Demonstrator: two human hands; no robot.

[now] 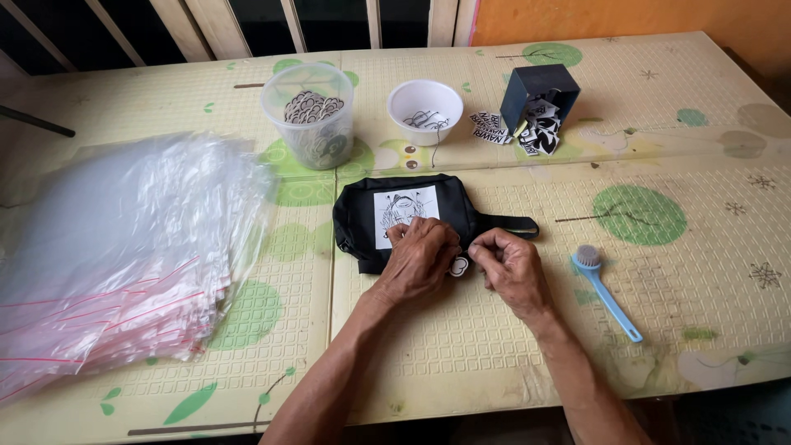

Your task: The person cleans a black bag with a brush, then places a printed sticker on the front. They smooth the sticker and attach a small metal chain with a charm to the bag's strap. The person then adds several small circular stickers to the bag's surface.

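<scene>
Black pouch [412,216] on table [494,346], label already on; left hand [422,257] presses it, right hand [509,262] pinches small white tag [459,265] between both grips, not yet fixed.

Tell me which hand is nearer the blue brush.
Right. The right hand is just left of the brush; the left hand is farther left, on the black pouch.

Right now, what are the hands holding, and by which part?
Both hands, left hand and right hand, pinch a small white tag at the black pouch's near edge; exact finger contact is hidden.
</scene>
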